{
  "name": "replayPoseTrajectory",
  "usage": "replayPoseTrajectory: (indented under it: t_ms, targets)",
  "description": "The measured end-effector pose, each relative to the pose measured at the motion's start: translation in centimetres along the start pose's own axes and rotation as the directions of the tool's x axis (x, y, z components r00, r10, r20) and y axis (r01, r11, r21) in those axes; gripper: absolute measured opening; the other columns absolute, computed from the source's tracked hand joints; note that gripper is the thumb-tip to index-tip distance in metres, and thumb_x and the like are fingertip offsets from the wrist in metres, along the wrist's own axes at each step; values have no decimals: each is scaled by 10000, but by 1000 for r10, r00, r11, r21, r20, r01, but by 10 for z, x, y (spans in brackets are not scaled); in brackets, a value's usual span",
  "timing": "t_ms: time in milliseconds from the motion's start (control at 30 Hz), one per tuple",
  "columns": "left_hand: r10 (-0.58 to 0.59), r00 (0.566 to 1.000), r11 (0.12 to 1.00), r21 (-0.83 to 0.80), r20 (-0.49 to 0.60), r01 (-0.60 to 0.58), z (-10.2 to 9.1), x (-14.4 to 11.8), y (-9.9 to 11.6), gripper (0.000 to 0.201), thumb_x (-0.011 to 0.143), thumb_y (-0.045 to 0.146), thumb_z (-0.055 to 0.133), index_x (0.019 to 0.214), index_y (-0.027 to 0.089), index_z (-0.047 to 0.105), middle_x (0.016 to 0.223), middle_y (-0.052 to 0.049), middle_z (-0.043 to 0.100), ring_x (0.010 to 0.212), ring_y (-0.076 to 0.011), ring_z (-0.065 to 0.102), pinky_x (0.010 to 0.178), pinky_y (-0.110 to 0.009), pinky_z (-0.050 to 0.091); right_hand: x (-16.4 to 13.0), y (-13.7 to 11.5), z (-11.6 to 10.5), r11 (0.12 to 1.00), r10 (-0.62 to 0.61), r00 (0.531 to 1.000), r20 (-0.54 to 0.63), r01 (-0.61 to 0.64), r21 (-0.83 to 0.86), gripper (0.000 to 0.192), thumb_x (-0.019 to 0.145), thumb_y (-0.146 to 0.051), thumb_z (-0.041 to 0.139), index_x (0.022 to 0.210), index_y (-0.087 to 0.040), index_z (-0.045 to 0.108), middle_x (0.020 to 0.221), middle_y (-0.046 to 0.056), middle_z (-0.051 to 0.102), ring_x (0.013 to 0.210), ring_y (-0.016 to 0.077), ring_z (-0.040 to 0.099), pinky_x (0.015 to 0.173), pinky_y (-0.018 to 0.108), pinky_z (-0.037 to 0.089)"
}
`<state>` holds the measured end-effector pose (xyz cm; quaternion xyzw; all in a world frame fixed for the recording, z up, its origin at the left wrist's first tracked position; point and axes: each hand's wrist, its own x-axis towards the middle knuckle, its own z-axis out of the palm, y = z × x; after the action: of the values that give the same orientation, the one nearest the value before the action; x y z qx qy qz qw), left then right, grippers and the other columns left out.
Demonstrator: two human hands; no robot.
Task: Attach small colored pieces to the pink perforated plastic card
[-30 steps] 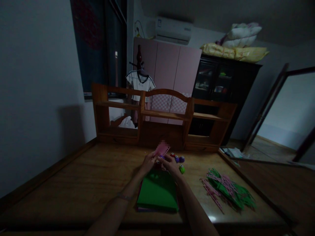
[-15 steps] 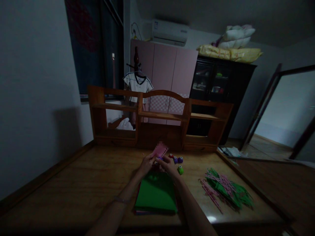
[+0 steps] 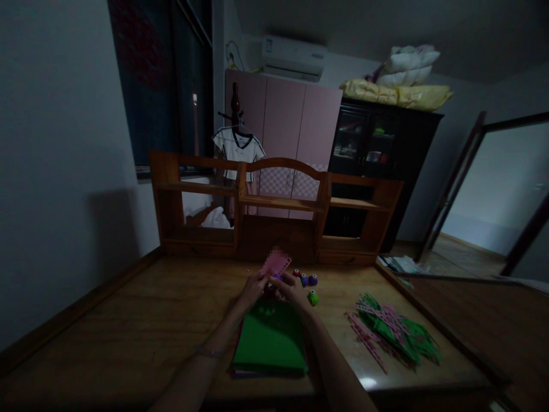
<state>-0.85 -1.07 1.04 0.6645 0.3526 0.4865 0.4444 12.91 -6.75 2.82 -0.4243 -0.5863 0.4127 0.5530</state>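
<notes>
Both hands meet over the far end of a green paper stack (image 3: 270, 342) on the wooden desk (image 3: 141, 320). My left hand (image 3: 253, 288) pinches a pink paper strip (image 3: 277, 265) with punched holes along its edge. My right hand (image 3: 289, 290) grips a small purple hole punch (image 3: 277, 278) pressed against that strip; most of the punch is hidden by my fingers. Just right of my hands lie small punches: a red one (image 3: 296, 273), two purple ones (image 3: 309, 280) and a green one (image 3: 313, 297).
A pile of green and pink punched strips (image 3: 392, 330) lies at the desk's right. A wooden shelf unit (image 3: 274, 206) stands along the desk's back edge. Papers (image 3: 401, 264) rest at the far right corner. The room is dim.
The view has shifted slightly, so everything sits a little lower and to the left. My hands stay together on the pink strip and the punch.
</notes>
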Motion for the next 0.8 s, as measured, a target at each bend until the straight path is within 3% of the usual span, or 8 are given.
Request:
replayPoseTrajectory:
  t_ms: [400, 567, 800]
  targets:
    - [-2, 1000, 1000, 2, 31, 2, -1, 0, 1, 452, 753, 525, 514, 756, 94, 652, 614, -43, 611, 547, -137, 529, 489, -212, 366, 3, 8, -1, 1000, 12, 1000, 2, -12, 0, 426, 699, -538, 637, 936, -184, 632, 659, -1, 579, 548, 129, 513, 510, 222, 381]
    - [-20, 996, 1000, -20, 82, 21, 1, 0, 1, 402, 742, 463, 537, 882, 112, 674, 733, -53, 657, 623, -159, 568, 511, -222, 404, 3, 8, -3, 1000, -18, 999, -38, 18, 9, 428, 682, -536, 646, 932, -188, 640, 679, 3, 588, 598, 150, 536, 550, 242, 407]
    - [1, 999, 995, 99, 42, -6, 0, 1, -2, 386, 751, 442, 519, 903, 134, 695, 774, -66, 671, 704, -188, 594, 539, -230, 419, 4, 10, -5, 998, 63, 998, -30, -63, 19, 423, 693, -534, 638, 948, -197, 626, 531, -32, 514, 443, 116, 447, 446, 225, 332]
